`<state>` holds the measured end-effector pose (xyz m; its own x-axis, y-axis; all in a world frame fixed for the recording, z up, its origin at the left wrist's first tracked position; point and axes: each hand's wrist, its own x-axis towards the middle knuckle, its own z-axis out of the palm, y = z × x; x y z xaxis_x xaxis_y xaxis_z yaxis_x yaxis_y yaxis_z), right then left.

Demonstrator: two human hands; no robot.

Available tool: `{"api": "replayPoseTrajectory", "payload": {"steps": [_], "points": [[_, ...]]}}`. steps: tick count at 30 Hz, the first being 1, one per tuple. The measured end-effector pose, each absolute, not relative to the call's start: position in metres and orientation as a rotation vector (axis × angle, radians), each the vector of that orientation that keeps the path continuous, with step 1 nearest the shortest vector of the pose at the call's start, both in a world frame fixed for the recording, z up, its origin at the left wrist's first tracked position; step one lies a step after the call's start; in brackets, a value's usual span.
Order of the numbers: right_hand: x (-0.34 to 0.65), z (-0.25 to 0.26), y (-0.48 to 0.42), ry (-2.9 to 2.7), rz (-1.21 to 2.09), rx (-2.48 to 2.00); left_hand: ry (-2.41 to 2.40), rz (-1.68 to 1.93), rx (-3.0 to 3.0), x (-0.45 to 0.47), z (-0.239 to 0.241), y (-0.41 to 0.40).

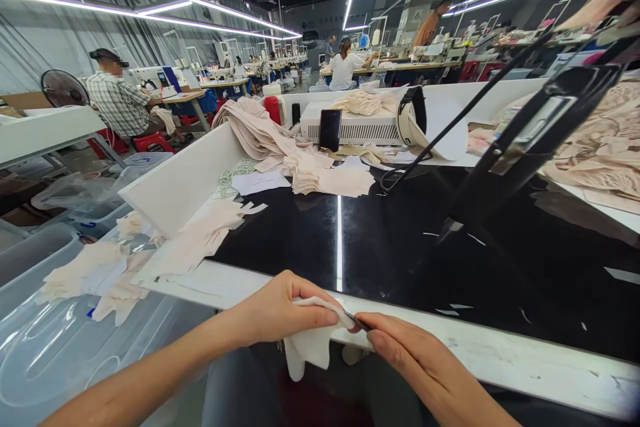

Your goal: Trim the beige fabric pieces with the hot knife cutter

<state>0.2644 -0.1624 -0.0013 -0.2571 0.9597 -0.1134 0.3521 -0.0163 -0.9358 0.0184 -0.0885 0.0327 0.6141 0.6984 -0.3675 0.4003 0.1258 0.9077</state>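
Note:
My left hand [280,310] is closed on a small cream fabric piece [310,343] at the near white edge of the glossy black worktable [400,247]. My right hand [400,347] pinches a thin dark tool [357,320], likely small snips, with its tip touching the fabric. Both hands sit just below the table's front edge. The lower part of the fabric hangs down between my arms.
Stacks of cream cut pieces [305,170] lie at the table's far left. More pieces [200,237] spill over a clear plastic bin [60,340] at left. A black lamp arm [530,140] leans across the right. A white machine [355,127] and phone [331,129] stand behind. Other workers sit at distant tables.

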Motion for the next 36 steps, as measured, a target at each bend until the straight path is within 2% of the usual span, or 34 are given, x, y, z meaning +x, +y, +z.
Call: {"api": "replayPoseTrajectory", "payload": {"steps": [36], "points": [[0.262, -0.006, -0.163, -1.786, 1.131, -1.383, 0.979, 0.315, 1.551, 0.021, 0.034, -0.096]]}}
